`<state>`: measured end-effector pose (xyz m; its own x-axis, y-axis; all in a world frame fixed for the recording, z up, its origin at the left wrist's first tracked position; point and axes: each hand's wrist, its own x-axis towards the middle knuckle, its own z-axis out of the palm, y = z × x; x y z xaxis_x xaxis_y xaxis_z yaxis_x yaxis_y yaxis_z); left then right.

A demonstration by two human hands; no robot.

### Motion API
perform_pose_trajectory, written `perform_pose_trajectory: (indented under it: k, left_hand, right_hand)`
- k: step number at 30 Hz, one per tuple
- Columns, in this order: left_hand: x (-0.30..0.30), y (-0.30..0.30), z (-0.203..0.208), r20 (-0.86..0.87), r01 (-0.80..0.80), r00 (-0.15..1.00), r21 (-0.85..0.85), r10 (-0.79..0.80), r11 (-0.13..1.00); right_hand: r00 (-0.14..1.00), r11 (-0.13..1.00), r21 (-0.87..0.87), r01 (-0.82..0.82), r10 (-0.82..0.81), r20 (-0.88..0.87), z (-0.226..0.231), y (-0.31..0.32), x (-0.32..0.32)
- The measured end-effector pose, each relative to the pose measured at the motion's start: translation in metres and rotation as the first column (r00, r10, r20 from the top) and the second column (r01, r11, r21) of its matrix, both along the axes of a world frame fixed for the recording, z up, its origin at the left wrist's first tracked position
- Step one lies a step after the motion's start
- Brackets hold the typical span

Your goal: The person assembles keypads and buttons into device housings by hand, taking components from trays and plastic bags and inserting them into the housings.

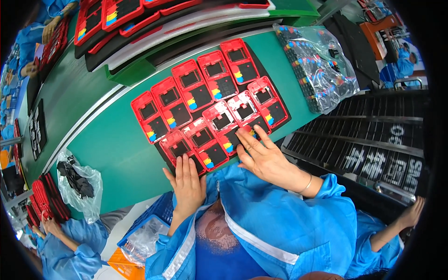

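Observation:
Two rows of red plastic device housings [190, 74] lie on a black tray [286, 115]. Each has a square window and a black keypad-like panel with red, yellow and blue pieces at one corner. My left hand [189, 184] rests with straight fingers on the lower end of the leftmost near-row housing [176, 145]. Over the lower part of another near-row housing [244, 111], my right hand [263, 156] has its fingers spread, fingertips at the coloured pieces. Nothing is gripped in either hand. My fingers partly hide those two housings.
The tray sits on a green bench [107, 163]. A clear bag of dark parts with coloured ends [322, 70] lies right; a bag with black pieces [79, 179] lies left. Stacked trays of red housings [123, 18] stand beyond. A blue crate [158, 210] is below; co-workers sit both sides.

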<state>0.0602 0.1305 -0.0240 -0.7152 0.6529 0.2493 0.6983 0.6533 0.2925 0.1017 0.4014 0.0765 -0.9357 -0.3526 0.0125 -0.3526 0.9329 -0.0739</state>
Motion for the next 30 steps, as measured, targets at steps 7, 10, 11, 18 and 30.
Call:
perform_pose_trajectory:
  k: [7,10,11,18,30]
  left_hand:
    - [0.001,-0.007,-0.006,-0.085,0.011,0.996,-0.052,-0.015,0.999]
    - [0.002,-0.01,-0.014,-0.092,0.014,0.996,-0.015,-0.015,1.0]
    - [0.001,-0.011,-0.016,-0.089,0.015,0.996,-0.028,-0.018,1.0]
    - [-0.002,-0.012,-0.014,-0.128,0.022,0.991,-0.07,-0.031,0.997]
    - [0.001,-0.011,-0.015,-0.151,0.028,0.988,-0.052,-0.036,0.998]
  right_hand:
    - [0.991,0.984,-0.146,0.107,-0.118,-0.064,-0.008,0.018,0.013]
    - [0.957,0.957,-0.18,0.229,-0.256,-0.138,-0.021,0.025,0.018]
    - [0.963,0.967,-0.112,0.227,-0.24,-0.119,-0.025,0.024,0.017]
    - [0.928,0.945,-0.273,0.181,-0.256,-0.271,-0.017,0.059,0.009]
    - [0.909,0.947,-0.126,0.295,-0.319,-0.269,-0.023,0.072,0.008]
